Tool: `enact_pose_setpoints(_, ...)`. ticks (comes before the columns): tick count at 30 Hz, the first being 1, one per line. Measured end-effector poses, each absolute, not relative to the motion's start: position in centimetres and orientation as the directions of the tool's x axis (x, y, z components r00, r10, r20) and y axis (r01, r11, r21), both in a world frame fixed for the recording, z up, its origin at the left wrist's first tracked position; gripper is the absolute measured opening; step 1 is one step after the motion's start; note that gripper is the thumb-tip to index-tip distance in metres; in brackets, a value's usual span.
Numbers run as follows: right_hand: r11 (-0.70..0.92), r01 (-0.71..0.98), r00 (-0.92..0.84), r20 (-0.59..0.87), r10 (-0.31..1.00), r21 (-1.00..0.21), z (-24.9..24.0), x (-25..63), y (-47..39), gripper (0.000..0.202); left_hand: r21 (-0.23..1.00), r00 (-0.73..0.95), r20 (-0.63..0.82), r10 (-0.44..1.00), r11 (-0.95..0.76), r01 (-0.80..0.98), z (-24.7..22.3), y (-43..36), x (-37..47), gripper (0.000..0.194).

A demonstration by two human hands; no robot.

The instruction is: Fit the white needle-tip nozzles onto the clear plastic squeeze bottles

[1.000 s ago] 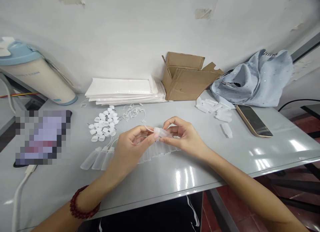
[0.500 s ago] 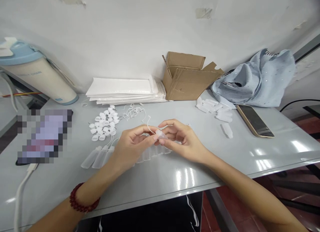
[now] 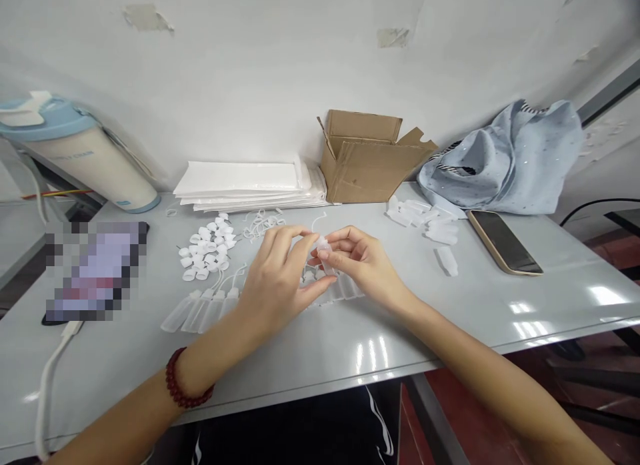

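Observation:
A small translucent squeeze bottle (image 3: 325, 253) is held upright between my two hands, over the middle of the table. My right hand (image 3: 367, 261) pinches its neck between thumb and fingers. From the left, my left hand (image 3: 280, 278) has its index finger at the bottle's top and its thumb across the lower body. A thin white tube (image 3: 318, 219) sticks up from the top. Behind and below my hands lies a row of similar bottles (image 3: 345, 288), partly hidden. Several bottles with tubes (image 3: 200, 311) lie by my left wrist.
White caps with thin needles (image 3: 207, 248) and loose tubes (image 3: 263, 223) lie at the left. Further bottles (image 3: 443, 233) lie at the right, beside a phone (image 3: 505, 241). White envelopes (image 3: 245, 178), a cardboard box (image 3: 370, 171), a cloth bag (image 3: 505, 165) and a large flask (image 3: 90, 158) stand along the wall.
The bottle has turned more upright, its tube now pointing up. My left hand has rolled over, with index finger raised to the bottle's top and thumb lowered. The view has shifted slightly.

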State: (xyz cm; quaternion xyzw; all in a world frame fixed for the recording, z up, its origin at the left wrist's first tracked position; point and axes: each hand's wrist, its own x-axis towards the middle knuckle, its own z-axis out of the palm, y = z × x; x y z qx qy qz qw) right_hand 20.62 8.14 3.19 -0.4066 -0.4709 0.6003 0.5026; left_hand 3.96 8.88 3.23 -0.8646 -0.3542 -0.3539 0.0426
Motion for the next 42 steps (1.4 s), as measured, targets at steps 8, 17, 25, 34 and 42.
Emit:
enact_pose_setpoints(8,0.026,-0.104,-0.087,0.035,0.996,-0.994,4.3,22.9,10.0,0.026,0.191,0.551,0.587,0.593,-0.763,0.617,4.6,10.8,6.5,0.038)
enact_pose_setpoints(17,0.203,0.195,0.437,0.270,0.858,-0.960,5.2,30.4,13.2,0.032,0.255,0.748,0.192,0.635,-0.769,0.587,4.8,9.8,12.1,0.044)
enact_pose_setpoints(25,0.051,0.426,0.469,0.269,0.841,-0.903,3.8,33.1,14.8,0.025,0.259,0.703,0.092,0.705,-0.698,0.667,3.7,8.8,14.0,0.027)
enact_pose_setpoints(34,-0.096,0.764,0.372,0.313,0.874,-0.638,2.6,34.5,15.3,0.012,0.284,0.677,0.048,0.734,-0.660,0.695,3.4,8.4,14.0,0.028)
enact_pose_setpoints(42,-0.133,0.915,0.246,0.266,0.932,-0.380,1.3,34.4,15.6,0.031,0.329,0.643,0.117,0.757,-0.641,0.694,3.1,8.9,12.0,0.034)
